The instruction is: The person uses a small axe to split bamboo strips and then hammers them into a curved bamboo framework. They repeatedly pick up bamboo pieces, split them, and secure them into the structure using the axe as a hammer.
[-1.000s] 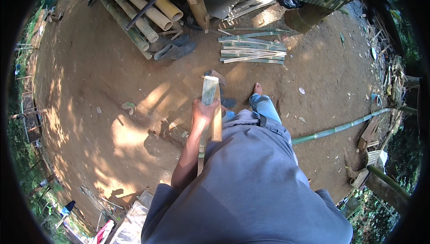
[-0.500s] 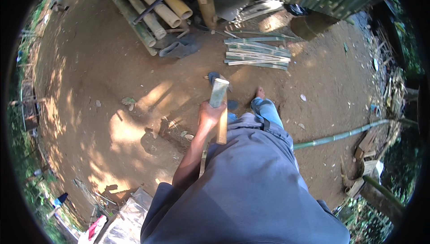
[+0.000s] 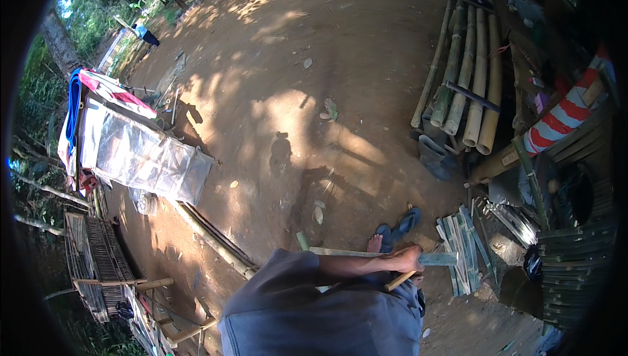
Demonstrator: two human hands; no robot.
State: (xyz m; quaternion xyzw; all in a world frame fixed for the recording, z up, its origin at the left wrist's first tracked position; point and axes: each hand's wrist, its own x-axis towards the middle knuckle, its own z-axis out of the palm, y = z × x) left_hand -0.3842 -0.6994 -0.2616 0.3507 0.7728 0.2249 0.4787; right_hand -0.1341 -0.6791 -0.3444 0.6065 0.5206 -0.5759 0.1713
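Observation:
My left hand (image 3: 407, 259) is closed around a length of split bamboo (image 3: 439, 259), whose pale green end sticks out past my fist. A longer bamboo strip (image 3: 340, 252) shows behind my forearm; I cannot tell whether it is the same piece. Just below the fist a tan stick (image 3: 400, 281) slants against my clothes, its upper end hidden by the hand. My right hand is out of view. Beyond the fist, several split bamboo strips (image 3: 463, 251) lie on the ground. Dark sandals (image 3: 399, 225) are near my bare foot (image 3: 375, 243).
Thick bamboo poles (image 3: 468, 81) lie bundled at the upper right, with grey boots (image 3: 435, 156) by their ends. A red and white wrapped post (image 3: 562, 117) leans at right. To the left stand a plastic-covered table (image 3: 140, 150) and a slatted bamboo rack (image 3: 98, 258). Long poles (image 3: 212, 235) lie at lower left.
My view has swung left, bringing the plastic-covered table in and shifting the bamboo poles rightward. My left hand keeps its grip on the split bamboo, which now points right.

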